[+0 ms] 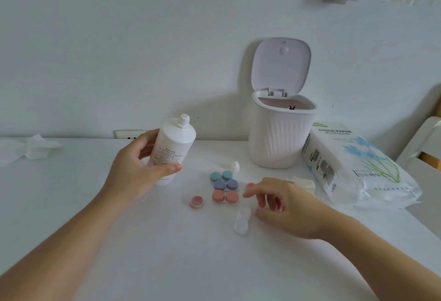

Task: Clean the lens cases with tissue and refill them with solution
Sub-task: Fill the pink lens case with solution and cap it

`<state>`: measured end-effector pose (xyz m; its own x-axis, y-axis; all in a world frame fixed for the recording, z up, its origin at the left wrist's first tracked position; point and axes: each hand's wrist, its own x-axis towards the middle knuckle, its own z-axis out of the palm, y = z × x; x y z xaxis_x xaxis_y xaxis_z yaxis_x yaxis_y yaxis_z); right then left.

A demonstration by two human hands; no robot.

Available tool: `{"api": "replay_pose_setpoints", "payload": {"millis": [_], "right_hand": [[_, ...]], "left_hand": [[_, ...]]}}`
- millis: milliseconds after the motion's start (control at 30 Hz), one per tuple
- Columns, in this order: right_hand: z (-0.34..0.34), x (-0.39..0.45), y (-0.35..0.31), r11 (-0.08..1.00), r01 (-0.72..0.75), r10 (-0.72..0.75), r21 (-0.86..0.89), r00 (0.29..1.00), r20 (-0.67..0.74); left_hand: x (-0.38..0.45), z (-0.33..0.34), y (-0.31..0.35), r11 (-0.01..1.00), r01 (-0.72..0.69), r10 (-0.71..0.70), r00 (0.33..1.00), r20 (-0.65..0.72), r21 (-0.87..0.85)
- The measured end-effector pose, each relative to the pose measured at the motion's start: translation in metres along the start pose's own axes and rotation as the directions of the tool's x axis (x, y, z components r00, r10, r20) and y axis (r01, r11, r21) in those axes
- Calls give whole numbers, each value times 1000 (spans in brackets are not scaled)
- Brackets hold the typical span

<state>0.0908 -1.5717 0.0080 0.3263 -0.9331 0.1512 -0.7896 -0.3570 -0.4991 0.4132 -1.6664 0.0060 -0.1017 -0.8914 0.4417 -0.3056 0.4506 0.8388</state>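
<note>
The left hand [140, 164] grasps the uncapped solution bottle [173, 149], tilted, above the table [119, 241]. The right hand [284, 201] hovers with loosely curled fingers holding nothing, hiding part of a pink cap [249, 185] and a tissue [303, 182]. Just left of it lies the clear open lens case [242, 220]; beyond, three closed cases [224, 189]. Far right stands the open bin [281, 131].
</note>
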Motion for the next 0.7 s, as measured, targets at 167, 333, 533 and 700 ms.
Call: {"api": "replay_pose_setpoints", "payload": {"millis": [167, 333, 533, 700], "right_hand": [[3, 14, -2, 998, 49, -45, -30, 989, 139], [3, 22, -5, 998, 64, -62, -7, 984, 164], [1, 23, -3, 998, 40, -48, 50, 986, 161], [2, 23, -5, 990, 31, -47, 141, 992, 113]], "left_hand": [[0, -1, 1, 1000, 2, -2, 1000, 3, -4], [1, -2, -1, 1000, 0, 0, 1000, 6, 17], [2, -1, 0, 1000, -16, 16, 1000, 16, 24], [2, -1, 1, 999, -32, 32, 999, 21, 21]]}}
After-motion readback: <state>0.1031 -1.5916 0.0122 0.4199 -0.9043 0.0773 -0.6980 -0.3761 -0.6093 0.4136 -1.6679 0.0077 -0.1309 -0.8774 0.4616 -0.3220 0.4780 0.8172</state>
